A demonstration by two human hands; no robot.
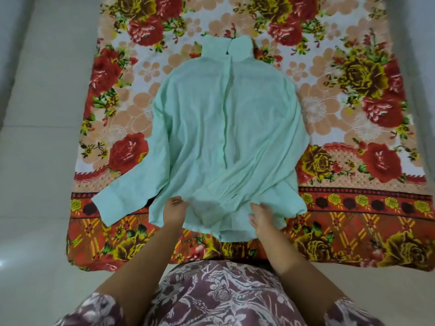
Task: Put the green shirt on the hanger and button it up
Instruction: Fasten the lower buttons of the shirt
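Currently, the shirt (226, 128) lies flat on the floral sheet (353, 102), collar at the far end. Left hand (175, 211) and right hand (262, 220) each pinch its near hem.

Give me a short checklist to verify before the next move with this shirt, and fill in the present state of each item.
1. Pale green long-sleeved cotton shirt lies flat on the red floral bedsheet: ok, only lightly wrinkled.
2. Collar end points away from the person: ok.
3. Left hand has a grip on the hem: ok, its fingers are on the fabric.
4. Right hand has a grip on the hem: ok, but the fingers look loosely spread.
5. Hanger within reach: not ok, none is visible.
6. Front placket unbuttoned, ready to open: cannot tell, no buttons can be made out.
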